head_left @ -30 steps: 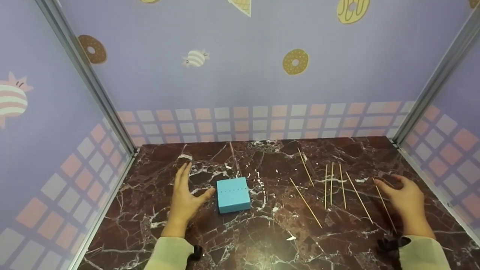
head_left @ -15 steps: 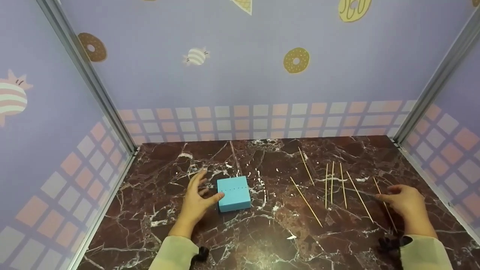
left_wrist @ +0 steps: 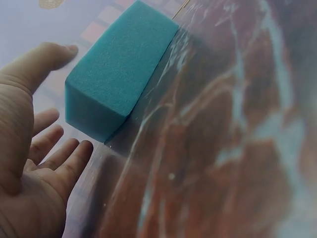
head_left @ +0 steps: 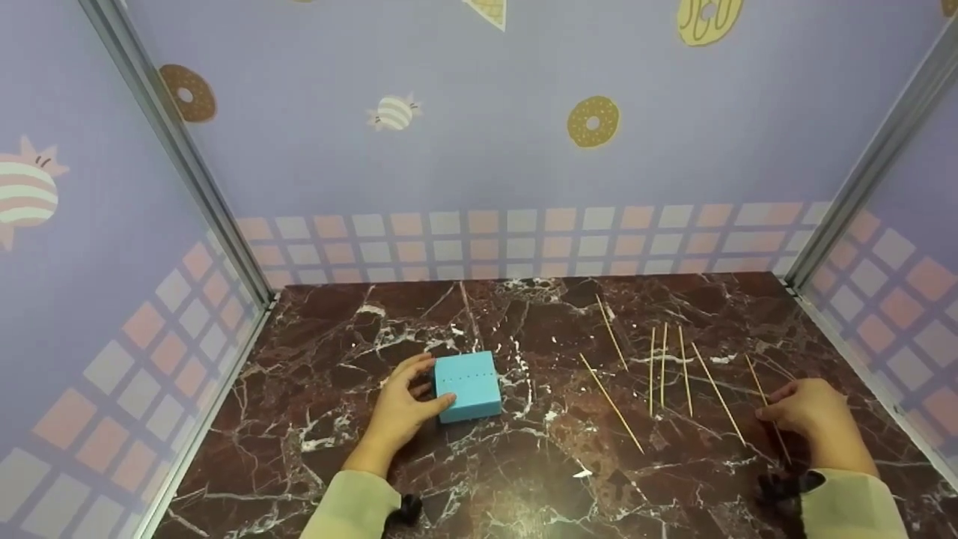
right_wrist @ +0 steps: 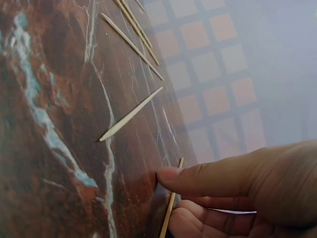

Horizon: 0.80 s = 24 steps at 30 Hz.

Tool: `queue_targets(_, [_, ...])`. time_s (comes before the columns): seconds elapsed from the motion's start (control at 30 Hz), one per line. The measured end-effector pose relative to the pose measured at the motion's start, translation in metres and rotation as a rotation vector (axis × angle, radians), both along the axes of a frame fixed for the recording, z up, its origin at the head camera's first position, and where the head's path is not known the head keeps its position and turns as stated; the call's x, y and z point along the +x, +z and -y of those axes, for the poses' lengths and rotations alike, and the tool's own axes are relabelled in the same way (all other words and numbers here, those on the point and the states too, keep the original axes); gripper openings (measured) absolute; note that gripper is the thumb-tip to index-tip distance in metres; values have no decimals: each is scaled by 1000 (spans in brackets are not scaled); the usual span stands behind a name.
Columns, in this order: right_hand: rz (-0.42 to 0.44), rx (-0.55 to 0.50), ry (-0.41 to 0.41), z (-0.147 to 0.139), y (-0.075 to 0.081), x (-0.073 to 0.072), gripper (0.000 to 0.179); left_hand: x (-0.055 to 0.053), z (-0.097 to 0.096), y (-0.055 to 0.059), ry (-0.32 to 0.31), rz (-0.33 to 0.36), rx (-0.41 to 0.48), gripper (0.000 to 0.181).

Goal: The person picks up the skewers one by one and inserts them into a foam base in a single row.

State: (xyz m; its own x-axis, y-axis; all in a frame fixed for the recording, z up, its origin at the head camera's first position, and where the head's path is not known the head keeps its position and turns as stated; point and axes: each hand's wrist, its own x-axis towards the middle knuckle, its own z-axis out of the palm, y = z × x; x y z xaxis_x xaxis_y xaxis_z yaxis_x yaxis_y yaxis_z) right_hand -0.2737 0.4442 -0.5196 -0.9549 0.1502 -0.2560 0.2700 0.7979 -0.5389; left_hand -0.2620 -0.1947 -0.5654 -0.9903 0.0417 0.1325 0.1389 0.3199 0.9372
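Blue foam block: left of the middle of the counter, well in from its far edge, dotted face up, which probably keeps that row accessible.
Your left hand: thumb and fingers spread at the block's left side, apparently to steady it; you can't confirm contact.
Your right hand: fingers pinch a bamboo skewer near the right edge.
Six other skewers: spaced apart, likely easing single grips.

On the worktop, the block has the left hand at eight o'clock, sticks at three, the wall at twelve.
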Motion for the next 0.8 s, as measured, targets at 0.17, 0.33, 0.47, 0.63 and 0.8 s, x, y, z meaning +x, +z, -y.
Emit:
queue_targets(0.17, [-26, 8, 16, 0, -3, 2, 39, 1, 1, 0, -18, 6, -5, 73])
queue_targets(0.33, [-38, -5, 15, 0, -5, 4, 33, 0, 1, 1, -36, 10, 16, 75])
queue_targets(0.47, [-22, -24, 20, -2, -1, 4, 29, -1, 1, 2, -58, 11, 26, 75])
queue_targets(0.63, [-1, -12, 28, -2, 3, 3, 26, -3, 0, 2, -80, 16, 31, 74])
queue_targets(0.8, [-30, 13, 27, -1, 2, 2, 22, -4, -1, 0, -86, 0, 31, 74])
